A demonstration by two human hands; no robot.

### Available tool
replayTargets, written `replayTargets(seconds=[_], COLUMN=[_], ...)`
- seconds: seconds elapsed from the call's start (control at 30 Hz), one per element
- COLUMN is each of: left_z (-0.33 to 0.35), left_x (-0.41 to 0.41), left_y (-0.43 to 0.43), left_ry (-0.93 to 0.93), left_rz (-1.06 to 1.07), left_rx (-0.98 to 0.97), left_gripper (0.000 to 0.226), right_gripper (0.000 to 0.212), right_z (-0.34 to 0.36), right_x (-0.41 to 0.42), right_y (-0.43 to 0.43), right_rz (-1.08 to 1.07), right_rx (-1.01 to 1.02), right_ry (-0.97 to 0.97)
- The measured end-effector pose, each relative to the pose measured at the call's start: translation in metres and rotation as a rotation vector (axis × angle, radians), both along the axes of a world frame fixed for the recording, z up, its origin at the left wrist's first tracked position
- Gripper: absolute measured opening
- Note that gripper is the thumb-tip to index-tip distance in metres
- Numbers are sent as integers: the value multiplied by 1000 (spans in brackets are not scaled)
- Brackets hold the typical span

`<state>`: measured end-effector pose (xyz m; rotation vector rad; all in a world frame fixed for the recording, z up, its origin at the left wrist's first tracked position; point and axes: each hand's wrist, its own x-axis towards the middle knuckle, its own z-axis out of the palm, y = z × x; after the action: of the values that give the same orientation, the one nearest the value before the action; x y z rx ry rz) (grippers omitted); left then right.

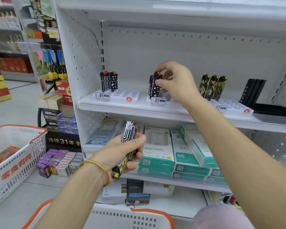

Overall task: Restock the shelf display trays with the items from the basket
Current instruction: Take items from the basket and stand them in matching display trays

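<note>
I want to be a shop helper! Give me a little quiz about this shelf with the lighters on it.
1. True or false: the right hand pinches a black lighter with white stars at the middle clear plastic tray.
2. How many black-and-white lighters stand in the left clear tray? A) two B) four C) six
3. Fill in: the left hand grips a bundle of lighters; the top one is black with white ____.

Key: 1 true; 2 A; 3 lines.
</note>
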<state>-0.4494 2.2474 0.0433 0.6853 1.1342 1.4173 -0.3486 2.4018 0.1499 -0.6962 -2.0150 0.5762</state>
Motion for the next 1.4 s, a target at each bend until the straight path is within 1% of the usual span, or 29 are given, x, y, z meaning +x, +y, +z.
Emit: replayTargets(seconds=[0.2, 0.37, 0.57, 0.7, 0.73, 0.77, 0.83, 0.9, 0.93, 1.0, 1.03, 1.07, 1.1, 1.17, 1.27, 1.3, 1.33, 1.4], left_z=[-1, 0, 1, 3, 3, 3, 3, 4, 4, 4, 4, 3, 4, 4, 7, 9, 11, 13], left_x=[0, 1, 2, 2, 2, 2, 3, 3, 3, 3, 4, 4, 5, 5, 0, -2, -4, -7], left_y=[1, 1, -1, -2, -2, -3, -3, -3, -2, -2, -2, -2, -3, -5, -6, -6, -6, -7], left_ry=[-3, -10, 1, 2, 4, 7, 19, 51, 71, 104, 123, 142, 155, 129, -39, -89, -131, -180], left_rz=[-6, -6, -1, -20, -22, -22, -13, 13, 30, 59, 67, 70, 71, 64, 65, 76, 87, 112], left_rx=[4, 13, 21, 35, 44, 57, 82, 97, 98, 105, 111, 116, 117, 117, 111, 106, 102, 116], left_gripper=[32, 30, 34, 34, 33, 32, 29, 23, 19, 11, 10, 11, 11, 18, 52, 55, 54, 46], right_gripper=[23, 24, 25, 31, 34, 36, 39, 29, 22, 15, 16, 17, 16, 13, 15, 18, 21, 27], right_z=[0, 3, -3, -4, -5, -6, -8, -10, -11, -18, -23, -28, -32, -36, -40, -42, -45, -53], right_x=[-5, -8, -8, -3, -2, 0, 4, 7, 9, 8, 7, 5, 5, 8, 21, 26, 29, 31], right_y=[1, -1, -1, -7, -8, -11, -23, -44, -57, -78, -83, -84, -84, -80, -75, -74, -75, -81], right_rz=[-60, -35, -88, -261, -284, -296, -264, -107, 10, 187, 223, 238, 244, 270, 308, 330, 348, 355], right_rx=[111, 113, 117, 329, 358, 386, 430, 372, 300, 166, 140, 127, 103, -16, -221, -262, -274, -236], right_ry=[-80, -99, -164, -357, -375, -363, -239, -133, -152, -333, -430, -489, -494, -388, -108, -37, -6, -52])
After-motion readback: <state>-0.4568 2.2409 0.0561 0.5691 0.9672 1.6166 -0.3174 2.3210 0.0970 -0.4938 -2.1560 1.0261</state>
